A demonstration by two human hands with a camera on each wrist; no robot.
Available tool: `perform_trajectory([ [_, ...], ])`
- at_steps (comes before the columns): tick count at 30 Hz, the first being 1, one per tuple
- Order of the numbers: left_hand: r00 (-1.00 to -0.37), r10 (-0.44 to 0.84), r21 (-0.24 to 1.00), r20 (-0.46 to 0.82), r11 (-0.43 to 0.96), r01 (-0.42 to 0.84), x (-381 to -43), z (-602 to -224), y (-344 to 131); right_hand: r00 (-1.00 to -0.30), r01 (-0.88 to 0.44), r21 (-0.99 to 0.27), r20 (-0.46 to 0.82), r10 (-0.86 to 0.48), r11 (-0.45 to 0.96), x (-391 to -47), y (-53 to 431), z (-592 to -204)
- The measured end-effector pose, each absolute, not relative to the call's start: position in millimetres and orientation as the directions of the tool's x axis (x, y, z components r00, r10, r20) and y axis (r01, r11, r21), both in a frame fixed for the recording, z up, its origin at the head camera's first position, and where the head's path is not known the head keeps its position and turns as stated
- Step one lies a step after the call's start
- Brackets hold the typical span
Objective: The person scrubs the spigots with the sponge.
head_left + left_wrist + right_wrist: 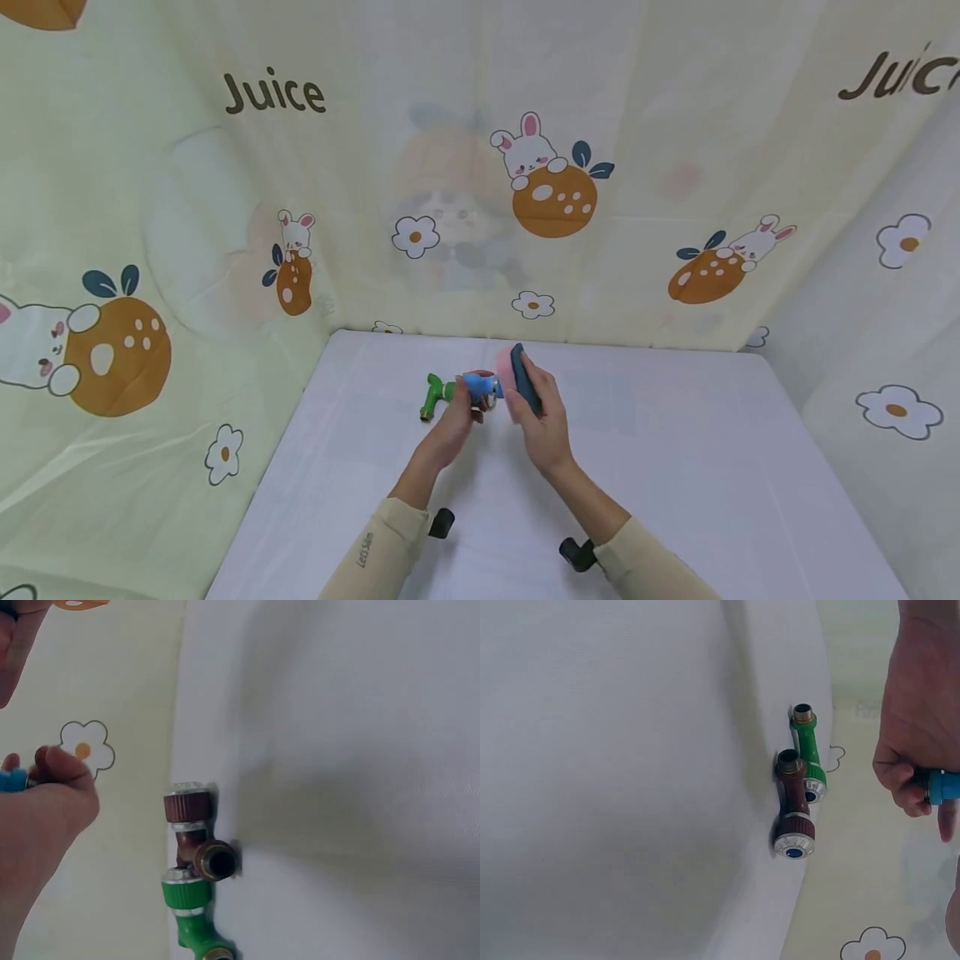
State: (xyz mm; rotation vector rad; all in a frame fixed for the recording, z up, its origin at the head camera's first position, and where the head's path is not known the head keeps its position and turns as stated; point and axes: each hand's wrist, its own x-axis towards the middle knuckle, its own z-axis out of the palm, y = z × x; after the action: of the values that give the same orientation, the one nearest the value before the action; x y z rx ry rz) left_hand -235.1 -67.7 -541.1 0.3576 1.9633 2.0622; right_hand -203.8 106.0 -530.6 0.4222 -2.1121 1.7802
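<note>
A blue tap (480,385) is pinched in the fingers of my left hand (452,421), raised in front of me over the table. My right hand (547,425) grips a sponge, pink on one side and dark blue on the other (527,382). Its pink face is right at the right end of the blue tap. On the table beyond lie a green tap (187,895) and a brown tap (187,808), close beside each other, with brassy threaded outlets and silvery knob ends. In the head view the left hand and blue tap partly cover the brown one.
The white-covered table (675,450) stretches to both sides of my hands. A printed curtain (420,167) with rabbits, oranges and flowers hangs behind its far edge and along the sides. Black camera mounts (577,554) sit at both sleeve cuffs.
</note>
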Motion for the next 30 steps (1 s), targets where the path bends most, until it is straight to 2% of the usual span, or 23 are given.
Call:
perform_trajectory([
  [2, -0.922, 0.387, 1.000, -0.022, 0.017, -0.017, -235.4, -543.3, -66.9, -0.905, -0.416, -0.895, 0.424, 0.017, 0.161, -204.8, 106.8, -528.2],
  [6, -0.922, 0.386, 0.999, -0.029, 0.050, -0.011, -237.5, -549.8, -65.2, -0.910, -0.410, -0.902, 0.415, 0.010, 0.138, -206.5, 107.7, -526.0],
  [13, -0.926, 0.378, 0.997, 0.008, -0.071, -0.020, -236.4, -553.6, -66.5, -0.914, -0.400, -0.890, 0.406, -0.019, 0.220, -205.8, 108.0, -527.5],
  [19, -0.888, 0.457, 0.975, -0.042, -0.176, -0.136, -234.5, -549.5, -66.7, -0.909, -0.408, -0.878, 0.416, -0.024, 0.251, -208.2, 108.9, -531.2],
  [24, -0.873, 0.481, 0.967, -0.086, -0.170, -0.189, -232.9, -547.2, -64.6, -0.908, -0.404, -0.872, 0.419, -0.006, 0.276, -212.0, 109.9, -533.4],
  [30, -0.870, 0.482, 0.972, -0.101, -0.140, -0.190, -233.4, -547.2, -65.5, -0.918, -0.380, -0.890, 0.395, 0.012, 0.252, -213.4, 111.5, -534.6],
])
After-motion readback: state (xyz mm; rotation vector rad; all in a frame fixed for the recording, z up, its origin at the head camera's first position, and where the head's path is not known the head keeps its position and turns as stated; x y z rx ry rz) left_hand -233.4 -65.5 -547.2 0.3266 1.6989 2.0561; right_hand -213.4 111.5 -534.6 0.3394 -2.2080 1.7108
